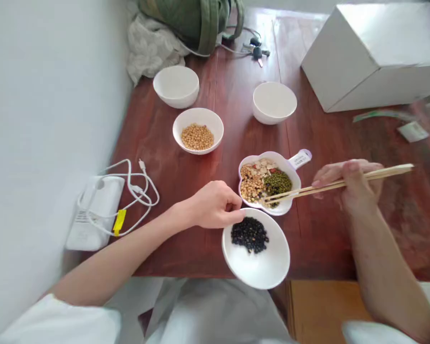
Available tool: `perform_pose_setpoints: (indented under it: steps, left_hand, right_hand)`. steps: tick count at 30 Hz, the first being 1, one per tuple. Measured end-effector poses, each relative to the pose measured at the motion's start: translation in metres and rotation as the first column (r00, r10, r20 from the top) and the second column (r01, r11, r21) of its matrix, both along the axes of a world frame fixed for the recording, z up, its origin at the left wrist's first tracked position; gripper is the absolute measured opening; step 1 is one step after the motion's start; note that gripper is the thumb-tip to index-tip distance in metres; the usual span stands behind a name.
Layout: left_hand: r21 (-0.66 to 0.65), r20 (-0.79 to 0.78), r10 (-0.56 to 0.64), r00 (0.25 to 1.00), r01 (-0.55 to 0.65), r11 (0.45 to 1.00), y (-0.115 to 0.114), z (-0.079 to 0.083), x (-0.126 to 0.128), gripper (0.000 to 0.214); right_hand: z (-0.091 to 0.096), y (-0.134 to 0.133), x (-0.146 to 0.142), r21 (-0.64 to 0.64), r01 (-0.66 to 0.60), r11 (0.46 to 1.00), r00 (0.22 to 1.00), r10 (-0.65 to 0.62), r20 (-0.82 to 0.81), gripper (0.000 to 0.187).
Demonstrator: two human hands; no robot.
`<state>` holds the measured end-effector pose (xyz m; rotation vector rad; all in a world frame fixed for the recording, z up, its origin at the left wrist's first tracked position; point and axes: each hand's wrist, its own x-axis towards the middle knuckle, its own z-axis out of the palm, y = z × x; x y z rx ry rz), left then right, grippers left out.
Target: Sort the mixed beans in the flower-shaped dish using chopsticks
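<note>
My right hand [349,184] grips a pair of wooden chopsticks [380,176], whose tips reach into a white handled dish [293,165] of mixed beans: yellow, green and pale ones. My left hand [215,205] is closed on the rim of a white bowl [261,267] that holds black beans and juts over the table's front edge. Behind stands a white bowl of yellow beans [198,130].
Two white bowls [176,86] [274,102] with nothing visible inside stand farther back on the red-brown table [186,177]. A white box [376,52] sits at the back right, a green bag [197,19] and keys at the back. A white charger with cable [100,210] lies at the left.
</note>
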<state>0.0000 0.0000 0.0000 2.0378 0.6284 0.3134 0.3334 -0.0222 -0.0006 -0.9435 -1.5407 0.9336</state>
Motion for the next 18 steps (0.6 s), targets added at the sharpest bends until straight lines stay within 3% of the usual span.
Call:
perform_pose_setpoints:
  steps: [3, 5, 8, 10, 12, 15, 18]
  left_hand:
    - [0.0, 0.002, 0.004, 1.0, -0.004, 1.0, -0.001, 0.002, -0.001, 0.032]
    - [0.0, 0.002, 0.005, 1.0, -0.005, 1.0, 0.0, 0.002, -0.001, 0.033]
    - [-0.001, -0.001, 0.006, 1.0, -0.006, 1.0, 0.0, 0.002, -0.001, 0.033]
    - [-0.005, -0.003, 0.007, 1.0, -0.007, 1.0, 0.0, 0.002, -0.001, 0.034]
    - [-0.009, -0.005, 0.006, 1.0, -0.006, 1.0, 0.0, 0.002, -0.001, 0.033]
    - [-0.009, -0.007, 0.004, 1.0, -0.004, 1.0, 0.0, 0.002, -0.001, 0.033]
    - [-0.003, -0.005, 0.004, 1.0, -0.004, 1.0, 0.0, 0.002, -0.001, 0.034]
  right_hand:
    - [0.006, 0.002, 0.0, 0.044, -0.027, 0.999, 0.982, 0.034, -0.187, 0.057]
    - [0.01, 0.002, -0.001, 0.019, -0.126, 0.992, 0.959, 0.126, -0.253, 0.062]
    - [0.012, 0.0, -0.003, -0.078, -0.334, 0.939, 0.926, 0.312, -0.213, 0.064]
    - [0.011, -0.001, -0.005, -0.08, -0.377, 0.923, 0.92, 0.363, -0.148, 0.059]
    - [0.01, 0.0, -0.007, -0.033, -0.306, 0.951, 0.943, 0.298, -0.151, 0.056]
    - [0.009, 0.002, -0.01, -0.028, -0.092, 0.995, 0.968, 0.083, -0.238, 0.059]
    - [0.009, 0.001, -0.014, -0.07, 0.065, 0.995, 0.972, -0.079, -0.223, 0.058]
